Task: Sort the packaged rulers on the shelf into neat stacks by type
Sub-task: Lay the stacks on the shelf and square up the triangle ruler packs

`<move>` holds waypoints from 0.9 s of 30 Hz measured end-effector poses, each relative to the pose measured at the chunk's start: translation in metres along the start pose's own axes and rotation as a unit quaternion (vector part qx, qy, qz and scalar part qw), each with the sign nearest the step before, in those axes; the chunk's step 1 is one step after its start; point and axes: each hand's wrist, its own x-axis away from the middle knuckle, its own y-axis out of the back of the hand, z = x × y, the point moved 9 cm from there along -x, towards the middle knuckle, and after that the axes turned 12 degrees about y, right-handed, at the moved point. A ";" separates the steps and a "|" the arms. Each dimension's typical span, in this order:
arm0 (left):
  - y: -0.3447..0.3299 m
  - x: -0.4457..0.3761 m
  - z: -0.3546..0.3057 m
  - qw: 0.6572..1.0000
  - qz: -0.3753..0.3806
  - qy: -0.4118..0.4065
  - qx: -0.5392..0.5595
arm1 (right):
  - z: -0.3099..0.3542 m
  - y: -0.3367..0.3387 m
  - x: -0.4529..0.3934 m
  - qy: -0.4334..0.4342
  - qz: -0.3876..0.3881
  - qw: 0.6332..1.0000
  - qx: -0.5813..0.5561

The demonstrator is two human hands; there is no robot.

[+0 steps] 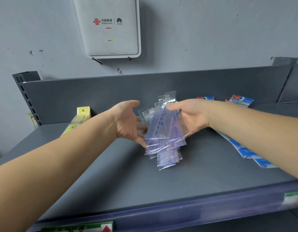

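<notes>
A loose, fanned bundle of clear blue rulers (163, 131) in transparent sleeves sits mid-shelf, its lower ends on the grey shelf (111, 173). My right hand (191, 116) holds the bundle from the right, thumb over its top and fingers behind it. My left hand (128, 121) is at the bundle's left side with straight fingers touching its edge. Yellow packaged rulers (78, 121) lie at the back left, partly hidden by my left forearm. Blue-and-white packaged rulers (248, 151) lie at the right under my right forearm, with more of them (240, 100) leaning at the back right.
The shelf's grey back panel (94, 94) rises behind the rulers. A slotted upright (26, 97) stands at the left. A white router box (109, 27) hangs on the wall above. The front edge carries a price strip (178, 213) with green labels.
</notes>
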 end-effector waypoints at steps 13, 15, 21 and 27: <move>-0.005 -0.001 0.003 1.000 0.007 -0.028 -0.007 | 0.015 -0.021 -0.014 0.016 -0.013 0.988 0.153; -0.005 0.000 0.003 0.999 0.009 -0.032 -0.011 | 0.016 -0.025 -0.015 0.014 -0.006 0.989 0.144; -0.008 0.001 0.005 0.997 -0.009 -0.050 -0.059 | 0.011 -0.034 -0.012 0.013 0.016 0.988 0.153; -0.011 0.002 0.007 0.993 -0.006 -0.076 -0.088 | 0.009 -0.031 -0.004 0.052 -0.011 0.986 0.158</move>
